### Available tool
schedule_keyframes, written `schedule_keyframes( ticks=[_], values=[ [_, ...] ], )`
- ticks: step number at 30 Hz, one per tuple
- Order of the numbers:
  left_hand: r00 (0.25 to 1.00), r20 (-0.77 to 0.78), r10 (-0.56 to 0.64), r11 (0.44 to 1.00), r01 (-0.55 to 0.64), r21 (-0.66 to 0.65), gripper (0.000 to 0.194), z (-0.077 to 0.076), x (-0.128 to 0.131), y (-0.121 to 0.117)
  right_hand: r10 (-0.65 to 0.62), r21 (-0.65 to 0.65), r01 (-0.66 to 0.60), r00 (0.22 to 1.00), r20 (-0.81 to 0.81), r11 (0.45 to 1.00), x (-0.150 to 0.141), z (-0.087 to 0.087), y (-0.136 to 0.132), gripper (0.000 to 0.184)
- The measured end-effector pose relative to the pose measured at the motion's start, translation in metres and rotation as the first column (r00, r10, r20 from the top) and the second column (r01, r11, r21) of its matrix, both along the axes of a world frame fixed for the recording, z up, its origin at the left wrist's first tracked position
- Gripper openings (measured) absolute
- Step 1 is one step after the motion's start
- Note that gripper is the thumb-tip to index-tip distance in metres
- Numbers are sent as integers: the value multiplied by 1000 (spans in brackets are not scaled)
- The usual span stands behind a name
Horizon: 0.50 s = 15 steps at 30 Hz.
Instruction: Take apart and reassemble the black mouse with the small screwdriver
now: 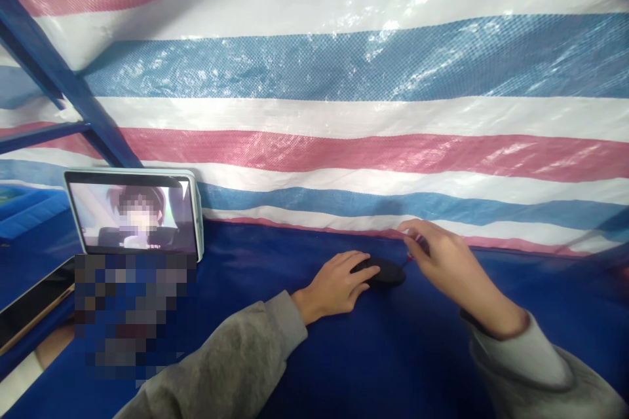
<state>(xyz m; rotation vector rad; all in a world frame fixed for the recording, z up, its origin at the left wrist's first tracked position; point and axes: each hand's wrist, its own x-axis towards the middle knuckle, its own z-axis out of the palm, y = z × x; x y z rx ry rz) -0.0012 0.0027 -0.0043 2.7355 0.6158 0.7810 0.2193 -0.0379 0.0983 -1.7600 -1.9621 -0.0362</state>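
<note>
A black, rounded object that looks like a computer mouse (390,272) lies on the blue surface. My left hand (338,283) grips its left end, fingers over the top and thumb along the near side. Above its right end, my right hand (445,265) is closed on a small screwdriver (409,257) with a reddish-pink part showing. The thin shaft slants down to the mouse's right end; whether the tip touches it or sits in a screw I cannot tell. Most of the screwdriver's handle is hidden by my fingers.
A tablet in a pale case (198,222) stands upright at the left, playing a video. Left of it lies a dark phone-like device (37,304), near part of another person's arm (55,344). Blue metal bars (105,137) and a striped plastic sheet (344,65) close off the back.
</note>
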Motion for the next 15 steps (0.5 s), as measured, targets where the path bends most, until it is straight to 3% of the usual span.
schedule_keyframes(
  ticks=[15],
  values=[
    [1000, 28, 2, 1000, -2, -6, 38, -3, 1, 1, 13, 64, -11, 999, -31, 998, 0, 7, -2, 19]
  ],
)
